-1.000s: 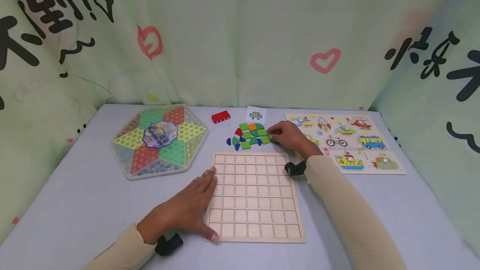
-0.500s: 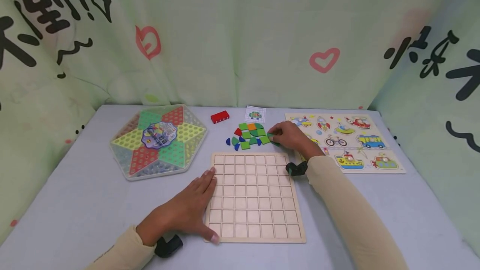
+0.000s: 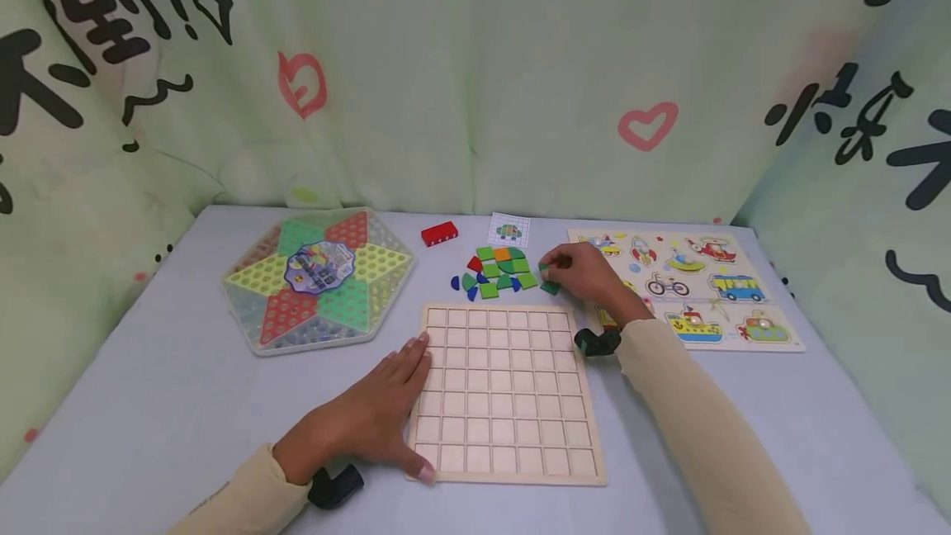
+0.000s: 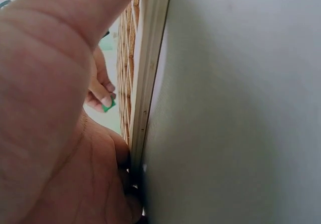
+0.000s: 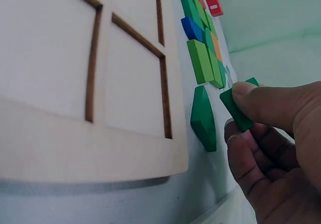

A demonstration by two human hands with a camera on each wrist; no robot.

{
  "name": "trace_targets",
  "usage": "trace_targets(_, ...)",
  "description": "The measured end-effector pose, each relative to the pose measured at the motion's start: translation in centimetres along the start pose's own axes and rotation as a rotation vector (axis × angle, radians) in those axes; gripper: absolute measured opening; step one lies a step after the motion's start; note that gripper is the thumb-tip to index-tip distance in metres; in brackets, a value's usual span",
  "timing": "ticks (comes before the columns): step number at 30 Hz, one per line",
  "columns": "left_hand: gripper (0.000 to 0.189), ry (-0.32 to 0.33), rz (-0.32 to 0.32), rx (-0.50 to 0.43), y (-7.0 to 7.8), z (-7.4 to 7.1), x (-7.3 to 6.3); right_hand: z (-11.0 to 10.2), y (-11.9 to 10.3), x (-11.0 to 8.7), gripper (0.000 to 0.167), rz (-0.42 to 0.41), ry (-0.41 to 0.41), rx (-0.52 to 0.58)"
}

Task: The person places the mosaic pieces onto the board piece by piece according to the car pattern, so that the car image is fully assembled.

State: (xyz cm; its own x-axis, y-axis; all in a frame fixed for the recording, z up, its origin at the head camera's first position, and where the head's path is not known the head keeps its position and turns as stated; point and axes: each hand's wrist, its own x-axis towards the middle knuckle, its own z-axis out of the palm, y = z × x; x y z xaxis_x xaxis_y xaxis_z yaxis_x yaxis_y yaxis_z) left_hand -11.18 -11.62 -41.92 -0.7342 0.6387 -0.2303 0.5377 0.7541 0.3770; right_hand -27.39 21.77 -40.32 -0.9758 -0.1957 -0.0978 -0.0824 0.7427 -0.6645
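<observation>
Your right grip [image 3: 583, 271] pinches a green block [image 5: 236, 111], right of the bright blocks [image 3: 507, 271] far on the worktop [image 3: 149, 403], and your spread left grip [image 3: 367, 413] seems to touch the board [image 3: 502, 407] on its left.

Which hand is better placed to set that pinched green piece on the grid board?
Probably the right hand: it pinches the green piece near the far right corner of the grid board. The left hand rests along the board's left edge, with no piece visible in it.
</observation>
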Motion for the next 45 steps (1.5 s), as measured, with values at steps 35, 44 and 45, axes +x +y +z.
trace_targets(35, 0.138, -0.023, -0.006, -0.010, 0.0, -0.1, -0.1, 3.0, -4.9, -4.6, 0.019, -0.219, -0.205, 0.079)
trace_targets(44, 0.137, -0.016, 0.006, -0.010, -0.1, -0.1, -0.1, 4.2, -6.1, -5.3, 0.016, -0.249, -0.274, 0.082)
trace_targets(45, 0.137, -0.015, 0.006, -0.014, -0.1, 0.0, -0.1, 4.3, -6.1, -5.4, 0.015, -0.255, -0.282, 0.076)
